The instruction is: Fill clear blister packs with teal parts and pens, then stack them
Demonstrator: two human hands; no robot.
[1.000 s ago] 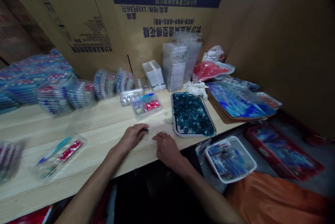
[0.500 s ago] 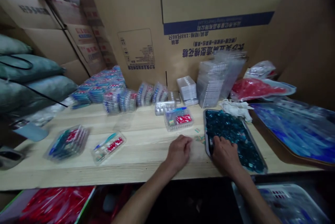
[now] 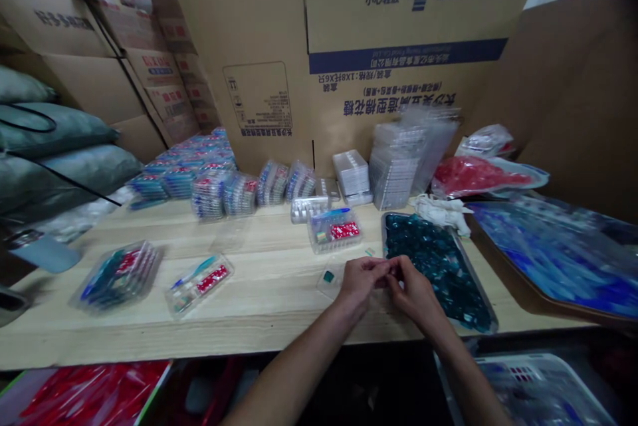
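My left hand [image 3: 359, 281] and my right hand [image 3: 415, 288] meet over the table's front part, fingertips pinched together. What they hold between them is too small and covered to make out. Left of them a clear plastic tray [image 3: 323, 288] lies flat, partly behind my left hand, with a small dark green packet [image 3: 328, 276] in it. Just beyond stands a filled clear tray [image 3: 335, 232] with a blue stick and a red dotted piece. Close to my right hand is a shallow metal tray [image 3: 491, 319] full of dark green packets [image 3: 423, 240].
Stacked empty clear trays [image 3: 396, 170] and a white cloth [image 3: 442, 210] stand behind. At left lie a filled tray [image 3: 200, 283] and a stack of filled trays [image 3: 119, 276]. A box of blue pieces [image 3: 553, 266] is at right. A large carton [image 3: 269, 27] closes off the back.
My right hand has left the dark green packets and moved left to meet my left hand. A dark green packet now shows in the clear tray beside them. The view has shifted slightly.
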